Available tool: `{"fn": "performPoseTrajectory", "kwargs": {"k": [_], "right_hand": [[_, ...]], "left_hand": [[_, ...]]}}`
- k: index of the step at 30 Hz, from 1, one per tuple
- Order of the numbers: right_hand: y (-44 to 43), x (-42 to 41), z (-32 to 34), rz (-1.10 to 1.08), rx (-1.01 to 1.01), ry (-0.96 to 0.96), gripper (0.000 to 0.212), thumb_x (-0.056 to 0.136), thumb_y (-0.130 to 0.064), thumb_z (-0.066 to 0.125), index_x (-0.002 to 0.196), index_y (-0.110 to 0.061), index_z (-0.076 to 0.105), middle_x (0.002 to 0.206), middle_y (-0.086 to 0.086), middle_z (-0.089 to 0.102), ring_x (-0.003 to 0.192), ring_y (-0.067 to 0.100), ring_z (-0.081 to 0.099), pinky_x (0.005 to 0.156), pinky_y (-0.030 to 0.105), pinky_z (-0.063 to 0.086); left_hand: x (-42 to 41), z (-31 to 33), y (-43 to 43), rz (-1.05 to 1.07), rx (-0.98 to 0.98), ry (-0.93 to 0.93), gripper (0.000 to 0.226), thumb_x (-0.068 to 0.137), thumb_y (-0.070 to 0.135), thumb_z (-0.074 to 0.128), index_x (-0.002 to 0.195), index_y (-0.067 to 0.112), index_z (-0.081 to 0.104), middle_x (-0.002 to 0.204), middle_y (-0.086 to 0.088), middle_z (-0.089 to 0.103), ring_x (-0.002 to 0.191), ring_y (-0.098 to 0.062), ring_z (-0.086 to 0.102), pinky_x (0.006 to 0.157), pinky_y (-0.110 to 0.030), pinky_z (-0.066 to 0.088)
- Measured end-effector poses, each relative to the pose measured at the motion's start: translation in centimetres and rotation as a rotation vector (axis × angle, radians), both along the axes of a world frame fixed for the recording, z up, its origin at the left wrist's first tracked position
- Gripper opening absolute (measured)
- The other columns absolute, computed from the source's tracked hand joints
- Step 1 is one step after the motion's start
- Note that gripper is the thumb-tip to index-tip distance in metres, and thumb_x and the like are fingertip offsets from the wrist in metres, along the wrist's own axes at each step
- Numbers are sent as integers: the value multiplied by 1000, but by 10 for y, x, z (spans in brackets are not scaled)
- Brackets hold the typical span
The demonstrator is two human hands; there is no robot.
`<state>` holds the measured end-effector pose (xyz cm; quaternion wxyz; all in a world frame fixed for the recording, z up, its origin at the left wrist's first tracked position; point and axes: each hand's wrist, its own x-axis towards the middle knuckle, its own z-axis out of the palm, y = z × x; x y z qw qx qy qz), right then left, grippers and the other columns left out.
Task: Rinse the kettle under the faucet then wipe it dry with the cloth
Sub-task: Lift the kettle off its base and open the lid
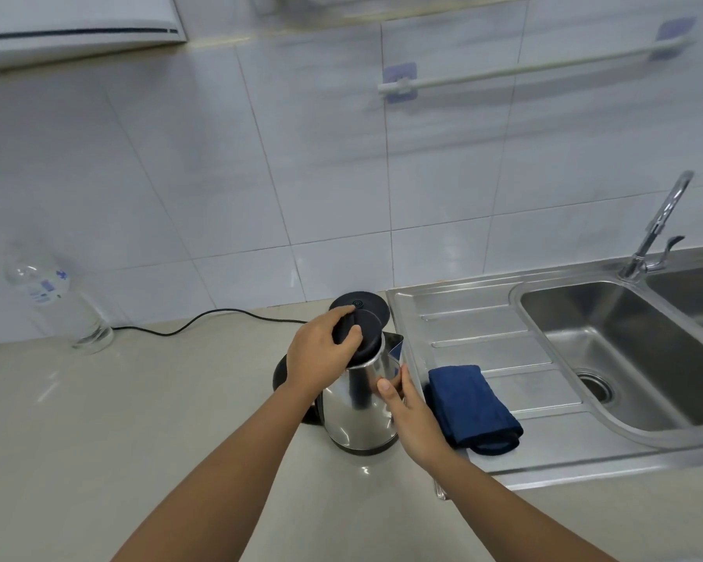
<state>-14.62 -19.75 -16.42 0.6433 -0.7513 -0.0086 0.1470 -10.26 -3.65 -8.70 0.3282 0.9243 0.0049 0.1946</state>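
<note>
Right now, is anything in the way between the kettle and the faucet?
Only the folded blue cloth, lying flat on the drainboard just right of the kettle. Lifted, the kettle should pass over it to the faucet; nothing taller stands between.

Wall (179, 176): white glossy tiles, grey grout.
Rail (536, 66): white, fixed high on the wall.
Counter (98, 440): beige, glossy.
Hood (78, 34): white, top left.
</note>
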Motion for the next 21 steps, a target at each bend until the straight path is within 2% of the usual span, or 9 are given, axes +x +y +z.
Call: {"fn": "performPoseTrajectory", "kwargs": {"k": [2,5,9,12,15,17,19,21], "right_hand": [[-1,0,-1,1,-12,1,121,59,-100,36,158,-41,-2,151,-9,49,143,18,39,111,36,33],[-1,0,-2,11,-27,-3,116,64,-98,36,158,-41,-2,151,-9,48,144,19,38,113,38,33],[2,-2,-4,-30,-106,-48,101,75,-88,33,159,-39,5,156,-8,42,144,20,39,115,44,36],[11,-11,-7,-138,-238,-168,84,87,-76,28,159,-38,11,160,-9,36,144,16,38,112,41,41],[18,-18,-10,-168,-318,-323,75,92,-69,24,157,-42,-4,167,-17,8,151,6,15,118,35,29],[21,-20,-14,-143,-389,-403,71,97,-64,27,151,-47,-16,163,-25,-9,151,1,0,121,33,20],[23,-23,-19,-108,-463,-463,75,97,-67,27,148,-46,-24,161,-26,-21,152,3,-10,123,33,12],[26,-24,-22,-87,-524,-523,81,92,-75,19,146,-43,-32,159,-24,-30,151,2,-19,124,34,4]], "left_hand": [[0,2,0,0,-123,19,54,79,58,44,125,37,62,116,14,69,105,-9,62,85,-30,51],[-2,2,4,-45,-155,8,58,80,65,49,129,35,60,123,13,66,113,-9,59,96,-38,51],[-6,6,8,-152,-163,39,88,68,84,56,144,40,42,140,17,54,126,-3,48,103,-29,40],[-8,9,11,-196,-167,65,101,62,80,66,148,47,24,143,21,48,126,2,43,99,-21,34],[-9,10,13,-233,-155,75,107,60,82,66,150,47,20,144,22,46,128,2,42,94,-13,30],[-9,10,14,-247,-127,75,105,63,81,64,150,44,21,146,21,43,130,2,41,94,-11,28],[-9,8,16,-245,-117,64,101,66,81,61,151,42,22,150,20,40,132,1,38,96,-14,28],[-9,8,20,-238,-151,55,98,69,81,60,151,42,23,152,19,38,135,0,36,100,-16,29]]}}
